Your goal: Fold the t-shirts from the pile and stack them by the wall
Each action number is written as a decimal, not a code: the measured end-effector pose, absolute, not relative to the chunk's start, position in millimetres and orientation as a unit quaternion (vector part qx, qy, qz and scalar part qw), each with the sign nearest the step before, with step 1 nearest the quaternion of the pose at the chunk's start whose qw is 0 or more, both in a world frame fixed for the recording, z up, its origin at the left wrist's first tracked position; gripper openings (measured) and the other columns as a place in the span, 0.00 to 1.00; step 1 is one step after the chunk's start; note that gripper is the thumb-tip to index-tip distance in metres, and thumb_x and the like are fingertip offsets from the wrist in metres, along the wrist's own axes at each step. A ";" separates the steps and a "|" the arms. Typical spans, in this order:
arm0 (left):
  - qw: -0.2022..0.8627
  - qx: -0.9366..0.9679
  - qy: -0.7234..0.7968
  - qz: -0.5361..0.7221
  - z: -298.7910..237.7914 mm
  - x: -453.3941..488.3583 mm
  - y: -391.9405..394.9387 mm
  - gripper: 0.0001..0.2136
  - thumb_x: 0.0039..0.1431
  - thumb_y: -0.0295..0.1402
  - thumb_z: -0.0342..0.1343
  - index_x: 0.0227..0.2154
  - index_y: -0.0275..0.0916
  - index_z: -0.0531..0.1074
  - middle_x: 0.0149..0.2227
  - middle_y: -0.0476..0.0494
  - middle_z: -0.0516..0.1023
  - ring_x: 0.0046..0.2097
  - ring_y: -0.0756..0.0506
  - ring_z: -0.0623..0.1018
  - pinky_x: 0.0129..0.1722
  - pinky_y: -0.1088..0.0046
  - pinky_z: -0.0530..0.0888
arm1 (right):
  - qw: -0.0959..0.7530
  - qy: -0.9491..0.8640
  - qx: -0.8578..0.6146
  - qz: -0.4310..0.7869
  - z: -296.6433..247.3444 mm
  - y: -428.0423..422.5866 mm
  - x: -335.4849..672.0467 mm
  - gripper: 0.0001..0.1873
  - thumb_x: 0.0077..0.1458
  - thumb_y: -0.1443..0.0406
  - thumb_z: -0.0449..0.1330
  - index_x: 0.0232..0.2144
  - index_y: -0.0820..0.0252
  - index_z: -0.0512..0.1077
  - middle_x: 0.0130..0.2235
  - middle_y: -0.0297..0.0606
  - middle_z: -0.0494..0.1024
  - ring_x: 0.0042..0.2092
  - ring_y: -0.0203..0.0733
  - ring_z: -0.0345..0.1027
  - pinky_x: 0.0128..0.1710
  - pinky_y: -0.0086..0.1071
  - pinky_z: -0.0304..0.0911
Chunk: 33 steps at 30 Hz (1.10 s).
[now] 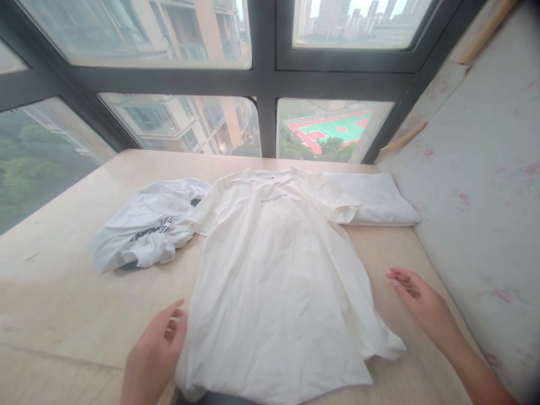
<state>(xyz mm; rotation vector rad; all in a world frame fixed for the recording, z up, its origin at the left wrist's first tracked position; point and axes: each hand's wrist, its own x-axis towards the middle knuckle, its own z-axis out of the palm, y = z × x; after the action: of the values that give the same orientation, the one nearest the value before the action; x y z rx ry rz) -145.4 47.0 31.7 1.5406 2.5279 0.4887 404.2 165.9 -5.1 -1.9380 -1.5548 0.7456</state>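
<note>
A white T-shirt lies spread out front side up, its collar toward the windows and small dark lettering across the chest. Its sleeves reach out to both sides, and the lower right edge is wrinkled and folded unevenly. Beside the shirt's lower left edge is my left hand, fingers loosely bent with a gap to the thumb, nothing held; whether it touches the cloth I cannot tell. My right hand hovers to the right of the shirt, apart from it, fingers loosely curved and empty.
On the left a crumpled white garment with black lettering touches the left sleeve. A folded white cloth lies at the back right, partly under the right sleeve. Dark window frames bound the wooden surface; a flowered wall stands right.
</note>
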 end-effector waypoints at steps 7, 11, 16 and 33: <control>0.202 0.413 0.874 0.161 33.2 -103.9 -22.7 0.29 0.52 0.56 0.49 0.49 0.42 0.70 0.37 0.45 0.80 0.34 0.43 0.80 0.34 0.69 0.75 | 0.226 -0.612 -0.669 0.356 -4.1 81.1 385.6 0.24 0.59 0.50 0.55 0.51 0.57 0.71 0.50 0.46 0.78 0.48 0.49 0.75 0.47 0.40 0.72; 0.225 0.386 0.883 0.147 37.9 -86.1 -36.1 0.37 0.49 0.60 0.48 0.55 0.38 0.62 0.35 0.44 0.78 0.32 0.41 0.79 0.33 0.65 0.75 | 0.212 -0.659 -0.631 0.351 3.1 72.6 372.6 0.27 0.60 0.51 0.56 0.56 0.56 0.68 0.55 0.46 0.75 0.53 0.50 0.72 0.53 0.43 0.69; 0.189 0.353 0.911 0.096 40.1 -62.1 -47.6 0.27 0.57 0.57 0.46 0.51 0.45 0.62 0.40 0.42 0.80 0.40 0.36 0.81 0.36 0.62 0.74 | 0.198 -0.711 -0.595 0.319 5.6 70.6 375.1 0.29 0.59 0.52 0.58 0.59 0.56 0.66 0.59 0.47 0.71 0.56 0.50 0.69 0.57 0.45 0.66; 0.256 0.242 0.852 0.388 26.5 -53.2 -72.6 0.34 0.53 0.56 0.55 0.57 0.39 0.62 0.43 0.36 0.82 0.47 0.34 0.81 0.46 0.57 0.79 | 0.299 -0.556 -0.681 0.372 33.1 75.6 399.9 0.25 0.55 0.49 0.60 0.51 0.54 0.75 0.37 0.37 0.82 0.33 0.45 0.75 0.30 0.34 0.72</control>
<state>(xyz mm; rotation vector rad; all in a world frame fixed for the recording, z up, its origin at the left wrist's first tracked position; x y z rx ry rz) -53.2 -72.6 26.5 0.6556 2.3112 1.0525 399.9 75.6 33.1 -1.8075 -1.4760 0.9890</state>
